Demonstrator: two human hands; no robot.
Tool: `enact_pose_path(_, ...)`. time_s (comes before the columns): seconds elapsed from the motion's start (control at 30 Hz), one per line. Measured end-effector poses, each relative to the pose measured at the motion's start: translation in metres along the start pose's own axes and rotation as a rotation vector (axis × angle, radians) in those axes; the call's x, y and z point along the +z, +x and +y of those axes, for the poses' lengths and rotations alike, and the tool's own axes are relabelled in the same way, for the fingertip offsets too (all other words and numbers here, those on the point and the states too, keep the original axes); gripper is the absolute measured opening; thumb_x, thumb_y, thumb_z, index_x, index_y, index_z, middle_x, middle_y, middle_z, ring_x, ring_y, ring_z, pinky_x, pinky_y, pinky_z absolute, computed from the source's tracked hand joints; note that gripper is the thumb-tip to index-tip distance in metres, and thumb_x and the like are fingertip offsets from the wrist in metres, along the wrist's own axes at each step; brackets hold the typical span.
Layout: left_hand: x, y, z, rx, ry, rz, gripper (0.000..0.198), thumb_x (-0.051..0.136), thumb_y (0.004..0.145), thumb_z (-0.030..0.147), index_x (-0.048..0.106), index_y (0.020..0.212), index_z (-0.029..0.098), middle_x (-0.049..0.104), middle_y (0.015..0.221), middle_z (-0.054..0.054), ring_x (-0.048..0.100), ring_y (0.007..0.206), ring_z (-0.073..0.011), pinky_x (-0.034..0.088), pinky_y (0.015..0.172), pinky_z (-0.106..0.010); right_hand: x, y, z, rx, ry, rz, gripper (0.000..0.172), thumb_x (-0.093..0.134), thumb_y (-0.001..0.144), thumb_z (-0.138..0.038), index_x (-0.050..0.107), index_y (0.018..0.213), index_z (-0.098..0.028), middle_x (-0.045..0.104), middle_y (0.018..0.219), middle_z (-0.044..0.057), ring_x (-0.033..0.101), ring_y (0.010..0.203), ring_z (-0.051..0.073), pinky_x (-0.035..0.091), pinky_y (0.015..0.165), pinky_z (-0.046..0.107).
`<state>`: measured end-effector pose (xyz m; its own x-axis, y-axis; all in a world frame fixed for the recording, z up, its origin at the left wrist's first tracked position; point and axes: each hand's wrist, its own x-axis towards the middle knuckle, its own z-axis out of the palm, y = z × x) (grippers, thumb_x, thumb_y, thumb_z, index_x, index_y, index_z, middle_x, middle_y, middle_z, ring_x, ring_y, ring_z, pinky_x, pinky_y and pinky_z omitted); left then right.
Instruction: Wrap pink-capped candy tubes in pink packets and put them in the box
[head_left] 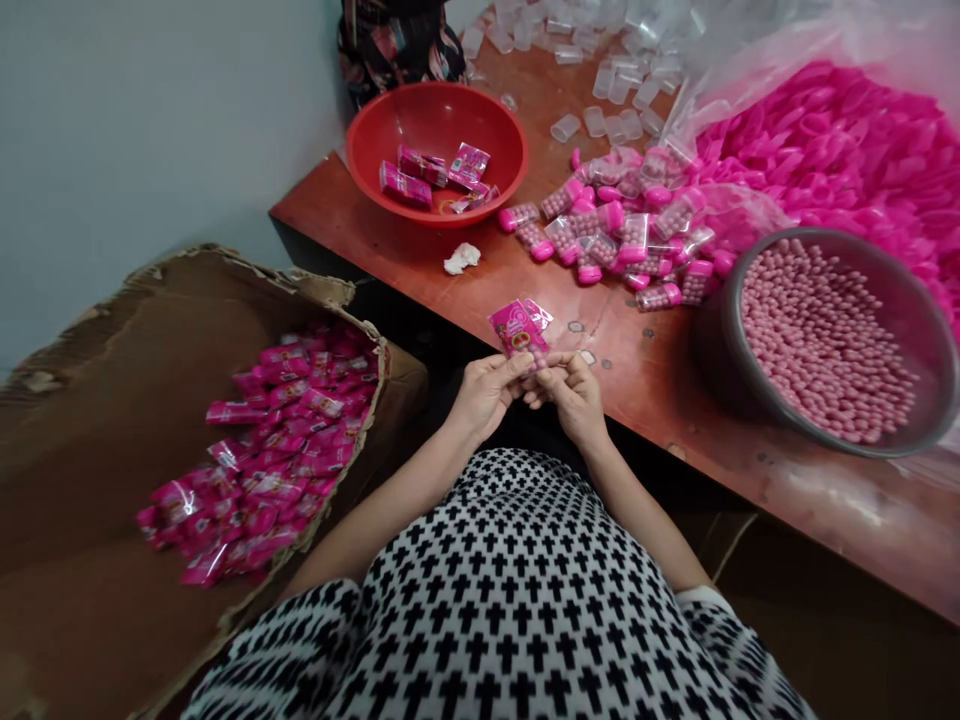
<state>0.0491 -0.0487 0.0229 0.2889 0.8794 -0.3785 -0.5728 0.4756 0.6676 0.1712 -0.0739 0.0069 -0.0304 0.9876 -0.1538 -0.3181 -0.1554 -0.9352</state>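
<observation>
A small pink printed packet (517,328) stands up between my two hands at the near edge of the red-brown table (420,250). My left hand (486,392) pinches its lower left side, fingers closed. My right hand (571,394) pinches the lower right, fingers curled and closed on it. What is inside the packet is hidden.
A red bowl (390,110) with a few pink packets sits at the back. Filled pink-capped vials (622,240) lie mid-table beside a grey basin of pink candies (825,340). Empty clear vials (600,70), pink caps (847,140), and a cardboard box of packets (277,440) at left.
</observation>
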Motion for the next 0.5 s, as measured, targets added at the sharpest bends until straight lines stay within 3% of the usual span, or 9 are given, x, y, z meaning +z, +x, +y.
enact_pose_path(0.07,-0.001,-0.009,0.000,0.011,0.006,-0.035,0.027,0.079,0.064,0.031,0.064,0.062,0.009,0.061,0.058,-0.003,0.056,0.051,-0.0104,0.046,0.049,-0.024,0.008,0.005,-0.002,0.008,0.005,-0.007,0.034,0.070,0.074,-0.044,0.047,0.088,-0.022,0.064,0.057,-0.008,0.058,0.042,0.009,0.051,0.042,0.020)
enact_pose_path(0.13,-0.006,-0.020,0.006,0.076,-0.013,0.009,0.026,0.078,0.067,0.032,0.066,0.066,0.010,0.065,0.064,-0.005,0.061,0.058,-0.0125,0.050,0.057,-0.026,0.015,0.008,-0.005,0.025,0.000,-0.036,0.037,0.072,0.072,-0.045,0.046,0.086,-0.022,0.064,0.057,-0.008,0.059,0.042,0.009,0.049,0.040,0.018)
enact_pose_path(0.23,-0.023,-0.036,0.023,0.323,-0.078,0.241,0.038,0.069,0.072,0.052,0.070,0.087,0.016,0.073,0.091,-0.008,0.069,0.084,-0.0184,0.054,0.080,-0.033,0.017,0.009,-0.008,0.036,-0.037,-0.061,0.036,0.071,0.072,-0.047,0.049,0.086,-0.021,0.067,0.060,-0.005,0.061,0.045,0.009,0.048,0.040,0.017)
enact_pose_path(0.3,-0.036,-0.039,0.032,0.499,-0.054,0.394,0.057,0.050,0.077,0.069,0.069,0.099,0.020,0.073,0.100,-0.008,0.068,0.092,-0.0201,0.053,0.087,-0.037,0.010,0.008,-0.008,0.029,-0.081,-0.025,0.034,0.068,0.075,-0.049,0.051,0.082,-0.020,0.068,0.060,-0.004,0.060,0.044,0.008,0.046,0.039,0.016)
enact_pose_path(0.37,-0.045,-0.031,0.033,0.589,0.121,0.445,0.064,0.041,0.079,0.072,0.067,0.109,0.021,0.071,0.106,-0.010,0.068,0.096,-0.0216,0.051,0.090,-0.039,0.001,0.008,-0.007,0.024,-0.130,0.034,0.034,0.065,0.077,-0.050,0.051,0.078,-0.019,0.067,0.060,-0.004,0.059,0.043,0.007,0.045,0.039,0.016)
enact_pose_path(0.5,-0.044,0.015,0.013,0.669,0.927,0.254,0.046,0.063,0.079,0.048,0.066,0.115,0.020,0.062,0.127,-0.011,0.055,0.121,-0.0261,0.037,0.108,-0.044,-0.011,0.007,-0.005,0.024,-0.206,0.107,0.033,0.063,0.078,-0.050,0.052,0.076,-0.019,0.065,0.059,-0.004,0.056,0.042,0.006,0.043,0.039,0.016)
